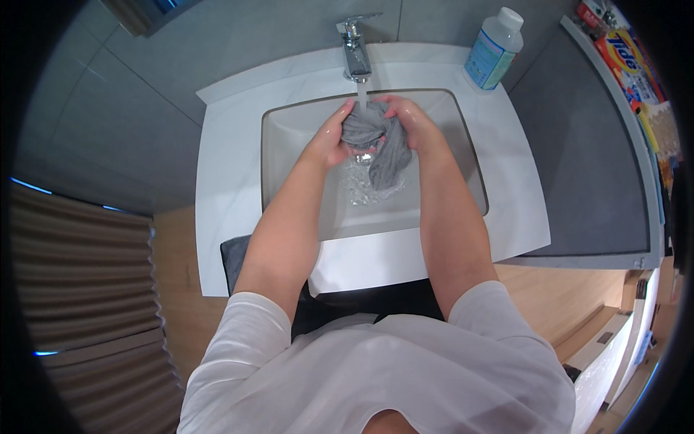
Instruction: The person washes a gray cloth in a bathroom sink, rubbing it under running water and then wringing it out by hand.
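Note:
Water runs from a chrome faucet (pixel 356 57) onto a wet, bunched grey cloth (pixel 363 127) over the white sink basin (pixel 293 163). My left hand (pixel 333 138) holds the cloth from its left side, thumb up, with some fingers hidden beneath it. On the other side, my right hand (pixel 409 120) grips the cloth's upper right part. A loose end of the cloth hangs down toward the front of the basin. Below the cloth, water splashes and spreads near the metal drain (pixel 364 158).
A capped plastic bottle (pixel 492 51) with a blue label stands at the counter's back right corner. A dark cloth (pixel 234 259) lies over the front left edge of the white countertop (pixel 230 163). At the right, a Tide package (pixel 623 59) sits beyond a grey panel. A brown pleated curtain (pixel 87 260) hangs at left.

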A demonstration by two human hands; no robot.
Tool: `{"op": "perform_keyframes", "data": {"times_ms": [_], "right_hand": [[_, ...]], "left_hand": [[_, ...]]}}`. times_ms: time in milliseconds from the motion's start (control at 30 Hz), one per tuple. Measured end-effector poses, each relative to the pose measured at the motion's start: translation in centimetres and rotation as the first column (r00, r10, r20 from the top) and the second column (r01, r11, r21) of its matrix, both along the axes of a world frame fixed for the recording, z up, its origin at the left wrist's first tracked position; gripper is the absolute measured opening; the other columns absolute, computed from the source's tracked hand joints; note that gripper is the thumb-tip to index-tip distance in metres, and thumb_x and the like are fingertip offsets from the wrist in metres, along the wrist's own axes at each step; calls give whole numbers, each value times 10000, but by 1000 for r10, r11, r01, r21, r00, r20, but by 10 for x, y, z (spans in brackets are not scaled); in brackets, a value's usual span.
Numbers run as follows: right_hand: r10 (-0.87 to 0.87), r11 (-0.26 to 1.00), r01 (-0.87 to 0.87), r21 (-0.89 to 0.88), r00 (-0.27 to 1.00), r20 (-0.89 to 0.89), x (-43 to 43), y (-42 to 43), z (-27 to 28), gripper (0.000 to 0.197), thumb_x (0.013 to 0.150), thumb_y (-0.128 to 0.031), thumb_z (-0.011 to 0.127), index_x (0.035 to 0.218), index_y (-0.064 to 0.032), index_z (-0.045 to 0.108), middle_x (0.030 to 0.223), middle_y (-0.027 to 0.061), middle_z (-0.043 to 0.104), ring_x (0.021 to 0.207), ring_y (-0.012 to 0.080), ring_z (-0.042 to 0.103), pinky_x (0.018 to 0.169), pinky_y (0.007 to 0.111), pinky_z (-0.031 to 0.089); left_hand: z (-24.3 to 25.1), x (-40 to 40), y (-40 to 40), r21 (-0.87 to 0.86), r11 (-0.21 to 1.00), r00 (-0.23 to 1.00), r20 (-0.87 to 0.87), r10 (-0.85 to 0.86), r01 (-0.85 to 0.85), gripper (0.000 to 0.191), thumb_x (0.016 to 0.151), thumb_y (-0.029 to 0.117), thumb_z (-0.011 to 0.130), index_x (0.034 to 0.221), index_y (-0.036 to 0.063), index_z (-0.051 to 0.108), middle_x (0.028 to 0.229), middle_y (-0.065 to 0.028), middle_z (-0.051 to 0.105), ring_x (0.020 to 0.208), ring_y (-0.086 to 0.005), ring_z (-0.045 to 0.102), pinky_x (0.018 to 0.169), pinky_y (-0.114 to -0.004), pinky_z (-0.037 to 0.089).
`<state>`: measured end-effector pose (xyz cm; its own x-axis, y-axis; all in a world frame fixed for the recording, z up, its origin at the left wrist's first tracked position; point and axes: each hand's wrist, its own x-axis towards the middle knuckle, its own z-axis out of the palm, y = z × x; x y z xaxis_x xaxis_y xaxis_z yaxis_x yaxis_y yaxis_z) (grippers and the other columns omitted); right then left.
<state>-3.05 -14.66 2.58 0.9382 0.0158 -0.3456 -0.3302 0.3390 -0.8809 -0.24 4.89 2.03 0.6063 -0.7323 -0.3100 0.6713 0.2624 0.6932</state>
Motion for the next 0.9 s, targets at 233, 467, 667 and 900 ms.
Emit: {"op": "perform_keyframes", "data": {"times_ms": [233, 467, 667, 900], "right_hand": [[7, 807, 18, -591, 999, 39, 5, 20, -23, 371, 779, -194, 570, 1075, 6, 671, 1024, 201, 681, 953, 333, 635, 846, 460, 493], [-71, 711, 99, -696, 995, 69, 5, 27, -15, 600, 914, -464, 508, 1133, 63, 694, 1171, 331, 654, 1165, 421, 620, 982, 447, 471], [-146, 516, 108, -850, 989, 38, -3, 33, 6, 681, 946, -557, 480, 1093, 65, 716, 1132, 332, 667, 1153, 446, 624, 1000, 450, 466], [-133, 504, 51, -862, 991, -19, -5, 30, 0, 614, 956, -494, 461, 1090, 46, 722, 1157, 319, 659, 1155, 454, 614, 1022, 447, 462]], "left_hand": [[-13, 3, -14, 338, 894, 948, 216, 232, -295, 330, 967, 287, 651, 1161, 20, 635, 979, -113, 682, 855, -245, 688, 703, -455, 580], [-6, -6, -37, 322, 842, 892, 288, 348, -432, 464, 977, 306, 627, 1128, -131, 588, 968, -175, 655, 826, -254, 663, 677, -410, 552], [-6, -13, -50, 357, 803, 868, 337, 365, -477, 473, 1007, 363, 564, 1208, -65, 587, 980, -159, 665, 863, -256, 656, 687, -417, 534], [4, -19, -47, 480, 724, 824, 523, 216, -495, 485, 1009, 367, 566, 1137, -91, 654, 996, -218, 693, 875, -247, 652, 718, -403, 517]]}}
